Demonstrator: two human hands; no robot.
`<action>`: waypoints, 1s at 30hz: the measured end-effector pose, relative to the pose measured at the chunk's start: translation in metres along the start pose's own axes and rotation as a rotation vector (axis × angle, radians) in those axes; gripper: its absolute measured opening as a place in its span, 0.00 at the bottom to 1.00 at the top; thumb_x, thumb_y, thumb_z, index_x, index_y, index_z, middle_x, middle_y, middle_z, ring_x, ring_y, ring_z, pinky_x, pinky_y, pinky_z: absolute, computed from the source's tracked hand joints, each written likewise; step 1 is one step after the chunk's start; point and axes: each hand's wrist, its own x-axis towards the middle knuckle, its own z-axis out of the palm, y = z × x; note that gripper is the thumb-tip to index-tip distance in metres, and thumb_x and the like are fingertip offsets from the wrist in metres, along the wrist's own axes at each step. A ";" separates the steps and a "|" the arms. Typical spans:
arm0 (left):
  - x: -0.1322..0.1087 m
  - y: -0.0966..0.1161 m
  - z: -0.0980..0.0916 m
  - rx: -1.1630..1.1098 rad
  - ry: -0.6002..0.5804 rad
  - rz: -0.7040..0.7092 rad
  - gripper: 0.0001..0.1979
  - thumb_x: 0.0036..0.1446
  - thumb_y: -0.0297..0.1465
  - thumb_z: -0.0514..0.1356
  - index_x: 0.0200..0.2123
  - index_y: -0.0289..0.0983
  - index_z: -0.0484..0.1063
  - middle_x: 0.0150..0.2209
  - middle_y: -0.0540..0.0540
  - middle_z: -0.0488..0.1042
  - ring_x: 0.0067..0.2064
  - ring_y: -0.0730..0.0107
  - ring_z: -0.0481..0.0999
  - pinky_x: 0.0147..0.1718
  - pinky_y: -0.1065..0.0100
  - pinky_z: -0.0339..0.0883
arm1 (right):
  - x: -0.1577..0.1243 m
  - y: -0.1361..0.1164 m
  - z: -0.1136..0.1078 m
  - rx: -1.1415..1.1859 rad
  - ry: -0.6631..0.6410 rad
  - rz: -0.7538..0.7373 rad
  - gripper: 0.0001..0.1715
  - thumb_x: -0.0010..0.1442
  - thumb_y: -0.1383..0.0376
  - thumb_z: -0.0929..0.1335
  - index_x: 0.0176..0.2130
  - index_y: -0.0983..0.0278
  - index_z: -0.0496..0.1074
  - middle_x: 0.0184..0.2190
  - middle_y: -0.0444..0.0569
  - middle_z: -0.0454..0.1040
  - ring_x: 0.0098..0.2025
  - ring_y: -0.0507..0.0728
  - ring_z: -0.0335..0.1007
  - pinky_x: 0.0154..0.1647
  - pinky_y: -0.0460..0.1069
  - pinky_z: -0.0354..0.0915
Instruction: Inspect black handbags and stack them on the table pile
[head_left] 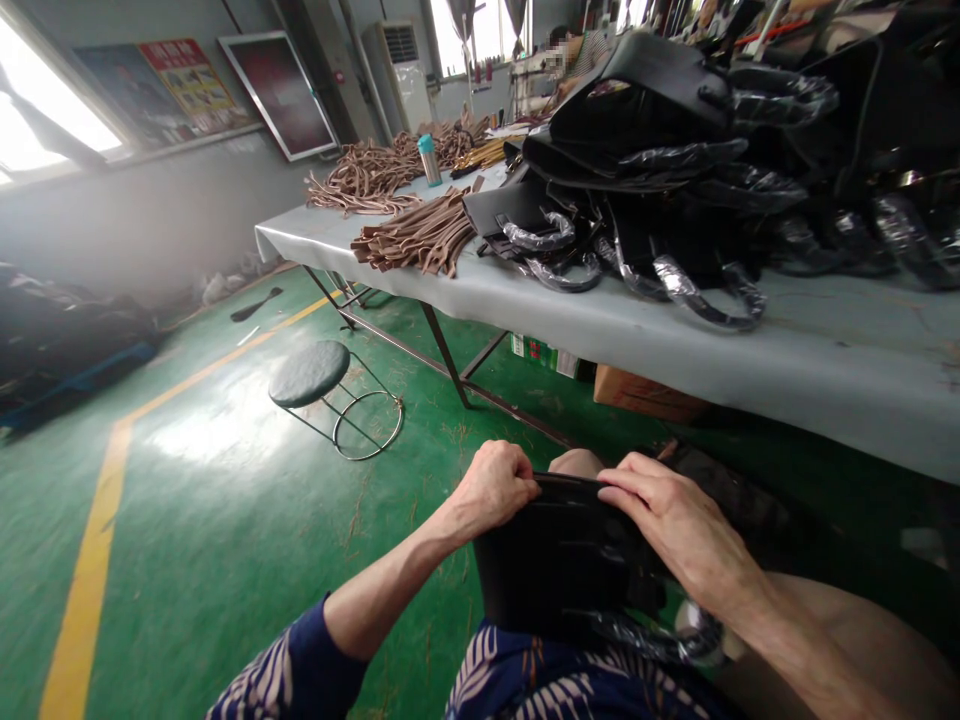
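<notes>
A black handbag [555, 560] rests on my lap, its top edge facing away from me. My left hand [499, 485] pinches that edge at its left corner, fingers curled over it. Farther right along the same edge, my right hand [667, 510] grips it between thumb and fingers. The bag's plastic-wrapped handle [645, 640] hangs on the side nearest my body, under my right wrist. The inside of the bag is hidden from view.
Black bags [637, 150] with wrapped handles are piled on the grey-covered table [600, 320] ahead. Bundles of brown straps [420, 235] and a flask [429, 160] lie farther left. A round stool [309, 373] stands on the green floor; a cardboard box [645, 393] sits under the table.
</notes>
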 end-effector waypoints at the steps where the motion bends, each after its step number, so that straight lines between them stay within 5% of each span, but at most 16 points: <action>1: 0.001 -0.001 0.000 -0.007 -0.011 -0.001 0.06 0.43 0.28 0.56 0.18 0.34 0.70 0.19 0.52 0.65 0.23 0.76 0.62 0.21 0.74 0.50 | 0.000 0.002 0.001 0.001 0.003 -0.025 0.13 0.61 0.61 0.61 0.33 0.58 0.73 0.31 0.44 0.69 0.35 0.54 0.67 0.36 0.48 0.60; 13: -0.002 -0.004 -0.002 -0.009 0.013 0.233 0.08 0.49 0.28 0.54 0.23 0.33 0.71 0.26 0.49 0.70 0.28 0.74 0.66 0.28 0.75 0.56 | 0.000 0.010 0.002 -0.021 0.039 -0.083 0.17 0.63 0.59 0.58 0.30 0.59 0.72 0.29 0.44 0.68 0.33 0.53 0.67 0.34 0.48 0.60; 30: 0.002 0.003 0.001 -0.001 0.079 0.030 0.08 0.43 0.26 0.54 0.22 0.34 0.73 0.21 0.50 0.68 0.26 0.73 0.65 0.25 0.73 0.56 | 0.000 0.006 -0.002 -0.028 -0.002 -0.082 0.16 0.62 0.60 0.59 0.31 0.59 0.72 0.30 0.44 0.69 0.33 0.52 0.66 0.33 0.47 0.59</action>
